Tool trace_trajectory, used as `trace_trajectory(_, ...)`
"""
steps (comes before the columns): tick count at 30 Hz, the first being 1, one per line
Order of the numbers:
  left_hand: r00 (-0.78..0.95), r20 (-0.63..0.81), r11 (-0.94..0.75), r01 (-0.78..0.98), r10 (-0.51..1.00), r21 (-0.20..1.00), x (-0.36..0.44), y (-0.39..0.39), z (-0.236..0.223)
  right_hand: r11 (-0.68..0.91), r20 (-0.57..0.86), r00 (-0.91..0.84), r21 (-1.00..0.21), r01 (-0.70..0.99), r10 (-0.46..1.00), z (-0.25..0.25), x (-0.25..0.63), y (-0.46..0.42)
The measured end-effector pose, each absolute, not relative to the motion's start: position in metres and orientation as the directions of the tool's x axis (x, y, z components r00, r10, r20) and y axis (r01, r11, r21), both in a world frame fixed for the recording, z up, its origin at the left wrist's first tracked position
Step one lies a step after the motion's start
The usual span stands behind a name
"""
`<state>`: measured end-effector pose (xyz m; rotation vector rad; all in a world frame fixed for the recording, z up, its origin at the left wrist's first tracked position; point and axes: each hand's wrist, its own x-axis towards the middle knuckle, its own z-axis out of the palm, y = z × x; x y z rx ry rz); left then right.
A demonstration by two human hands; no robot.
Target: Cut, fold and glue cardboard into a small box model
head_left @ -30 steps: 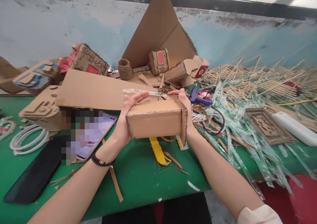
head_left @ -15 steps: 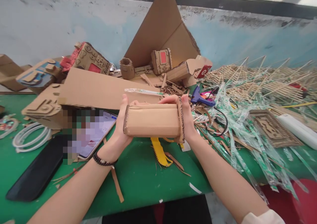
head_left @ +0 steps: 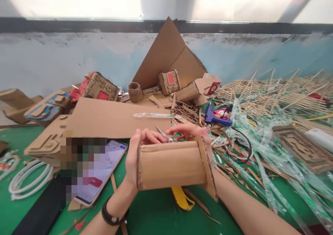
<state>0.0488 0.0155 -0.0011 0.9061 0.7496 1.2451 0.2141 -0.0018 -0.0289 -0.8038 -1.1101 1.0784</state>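
A rounded cardboard box (head_left: 170, 165) with flat end panels is held level between both my hands. My left hand (head_left: 134, 155) closes on its left end, thumb up against the end panel and fingers curled behind. At the other end my right hand (head_left: 206, 148) grips the wider end panel, its thumb on the upper edge and its fingers behind the box. Scissors (head_left: 164, 134) show just beyond the box between my fingertips; they seem to lie on the table. A yellow serrated strip (head_left: 182, 198) lies partly hidden under the box.
A phone (head_left: 104, 174) and a black case (head_left: 39, 207) lie at left on the green table (head_left: 151, 214). A blue glue gun (head_left: 217, 115), cardboard scraps and plastic wrappers (head_left: 260, 151) crowd the right. Cardboard models (head_left: 170, 82) stand behind a flat cardboard sheet (head_left: 114, 115).
The box now looks larger and sits lower in view, its right end tilted slightly downward. My view has lifted, showing more wall and window. Both hands keep their hold.
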Motion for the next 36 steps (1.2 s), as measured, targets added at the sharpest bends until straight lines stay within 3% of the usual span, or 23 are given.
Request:
trace_trajectory(5, 0.211, 0.032, 0.058, -0.408, 0.977, 0.911, 0.046, 0.019, -0.003, 0.388, 0.388, 0.041, -0.902, -0.188, 0.921, -0.026, 0.216, 0.0)
trace_trajectory(9, 0.195, 0.061, 0.024, -0.404, 0.979, 0.914, 0.042, 0.019, -0.002, 0.426, 0.412, 0.115, -0.892, -0.154, 0.904, -0.026, 0.217, 0.006)
trace_trajectory(15, 0.077, 0.292, -0.257, -0.301, 0.953, 0.918, 0.031, 0.018, 0.006, 0.276, 0.254, 0.139, -0.947, -0.166, 0.957, -0.029, 0.221, 0.017)
trace_trajectory(21, 0.102, 0.532, -0.511, -0.174, 0.841, 0.842, 0.032, 0.01, 0.005, 0.094, 0.111, -0.021, -0.913, -0.397, 0.994, -0.018, 0.22, 0.011)
trace_trajectory(36, 0.21, 0.527, -0.522, -0.081, 0.824, 0.849, 0.024, 0.003, -0.008, 0.128, 0.163, -0.05, -0.9, -0.416, 0.985, -0.027, 0.22, 0.012)
